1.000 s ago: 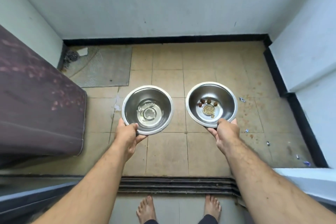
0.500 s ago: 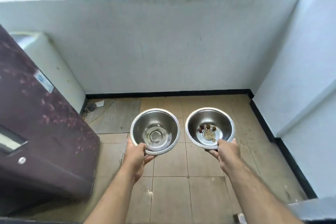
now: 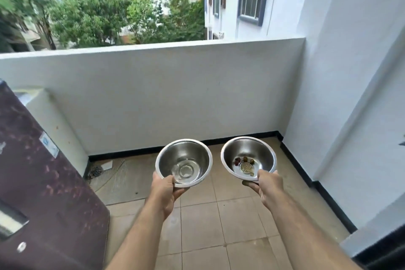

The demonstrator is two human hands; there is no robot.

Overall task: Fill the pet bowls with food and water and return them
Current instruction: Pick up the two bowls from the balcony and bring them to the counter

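steel bowls (image 3: pixel 183 163) (image 3: pixel 248 159): two, gripped by two hands (image 3: pixel 164 191) (image 3: pixel 267 188).

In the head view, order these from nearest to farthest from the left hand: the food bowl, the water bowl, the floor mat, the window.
1. Water bowl, held in the left hand.
2. Food bowl, to its right.
3. Floor mat, lower left corner.
4. Window, across on the neighbouring building.

Two bare forearms enter from the lower edge. No sleeve covers either forearm in the visible length. The left hand (image 3: pixel 166 193) and right hand (image 3: pixel 267 188) are ungloved. Fine hair runs along both forearms, behind the fingers.
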